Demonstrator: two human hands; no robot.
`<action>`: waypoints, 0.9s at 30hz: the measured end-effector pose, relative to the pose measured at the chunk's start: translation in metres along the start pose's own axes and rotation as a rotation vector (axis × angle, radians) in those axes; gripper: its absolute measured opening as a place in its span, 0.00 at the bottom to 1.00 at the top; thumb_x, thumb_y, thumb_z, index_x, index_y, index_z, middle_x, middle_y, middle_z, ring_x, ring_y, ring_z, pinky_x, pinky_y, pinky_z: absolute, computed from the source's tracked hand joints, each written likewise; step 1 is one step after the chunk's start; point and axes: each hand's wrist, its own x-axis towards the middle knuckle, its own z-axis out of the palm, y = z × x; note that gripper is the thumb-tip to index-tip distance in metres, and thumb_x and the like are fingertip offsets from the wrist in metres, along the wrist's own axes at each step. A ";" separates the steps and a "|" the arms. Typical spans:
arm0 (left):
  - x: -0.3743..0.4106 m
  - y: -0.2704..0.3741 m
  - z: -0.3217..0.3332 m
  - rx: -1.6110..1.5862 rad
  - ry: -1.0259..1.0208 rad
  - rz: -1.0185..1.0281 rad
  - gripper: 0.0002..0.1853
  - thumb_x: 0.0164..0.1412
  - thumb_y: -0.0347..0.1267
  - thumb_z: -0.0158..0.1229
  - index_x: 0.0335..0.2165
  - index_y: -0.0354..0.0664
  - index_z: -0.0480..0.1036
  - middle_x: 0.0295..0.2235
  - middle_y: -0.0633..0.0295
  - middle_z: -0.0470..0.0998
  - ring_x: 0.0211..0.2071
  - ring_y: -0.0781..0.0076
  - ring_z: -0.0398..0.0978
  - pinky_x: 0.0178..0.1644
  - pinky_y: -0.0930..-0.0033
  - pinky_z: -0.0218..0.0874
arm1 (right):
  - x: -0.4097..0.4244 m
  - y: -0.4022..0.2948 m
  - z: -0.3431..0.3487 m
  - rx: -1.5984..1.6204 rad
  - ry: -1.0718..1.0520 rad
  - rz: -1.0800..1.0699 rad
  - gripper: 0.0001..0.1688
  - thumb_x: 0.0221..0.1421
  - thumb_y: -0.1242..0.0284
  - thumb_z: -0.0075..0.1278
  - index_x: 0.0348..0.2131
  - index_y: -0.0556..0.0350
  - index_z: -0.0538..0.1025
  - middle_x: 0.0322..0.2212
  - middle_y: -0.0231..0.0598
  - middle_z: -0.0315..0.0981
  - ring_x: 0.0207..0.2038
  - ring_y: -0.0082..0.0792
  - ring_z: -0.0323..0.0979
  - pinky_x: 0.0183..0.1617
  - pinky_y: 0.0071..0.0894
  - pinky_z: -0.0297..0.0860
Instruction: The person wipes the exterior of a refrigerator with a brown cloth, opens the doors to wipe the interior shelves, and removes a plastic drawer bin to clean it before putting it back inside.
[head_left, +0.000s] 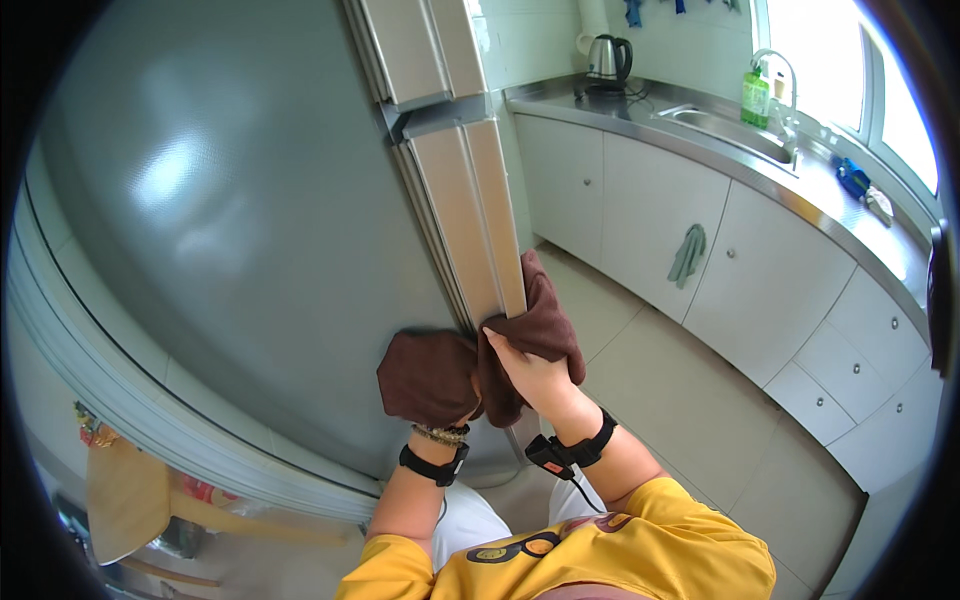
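Observation:
A tall refrigerator stands before me, with a grey side panel (285, 225) and beige door edges. My right hand (536, 375) presses a brown cloth (551, 319) around the edge of the lower refrigerator door (469, 217), thumb on top and fingers hidden. Most of my left hand (476, 403) is covered by brown cloth (427, 375), which lies against the side panel close to the door seam. Whether both hands hold one cloth or two separate ones, I cannot tell. Above the lower door, a gap parts it from the upper door (424, 49).
White cabinets (652, 195) with a steel countertop (585, 107) curve along the right. On it are an electric kettle (604, 58), a sink (731, 131) and a green bottle (755, 99). A green cloth (687, 255) hangs from a cabinet. A wooden chair (127, 495) is at lower left.

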 end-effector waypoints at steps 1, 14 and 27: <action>0.005 0.003 -0.008 0.018 -0.117 -0.024 0.12 0.41 0.40 0.55 0.10 0.49 0.72 0.12 0.60 0.71 0.14 0.57 0.67 0.21 0.61 0.54 | 0.002 0.000 0.001 -0.052 -0.024 -0.027 0.20 0.43 0.73 0.54 0.39 0.58 0.72 0.52 0.57 0.54 0.55 0.51 0.53 0.56 0.39 0.53; -0.002 -0.004 -0.012 0.102 -0.194 -0.004 0.07 0.39 0.32 0.53 0.11 0.49 0.72 0.12 0.62 0.70 0.14 0.65 0.67 0.19 0.66 0.57 | 0.020 0.061 -0.125 -0.472 0.560 -0.129 0.06 0.49 0.78 0.50 0.30 0.63 0.74 0.34 0.44 0.69 0.42 0.44 0.68 0.51 0.35 0.60; -0.007 -0.011 -0.007 0.057 -0.517 0.042 0.07 0.41 0.35 0.53 0.13 0.48 0.71 0.12 0.61 0.69 0.15 0.63 0.68 0.20 0.64 0.58 | 0.068 0.123 -0.214 -0.788 0.614 0.274 0.28 0.60 0.57 0.34 0.36 0.67 0.72 0.35 0.60 0.70 0.42 0.51 0.68 0.47 0.37 0.62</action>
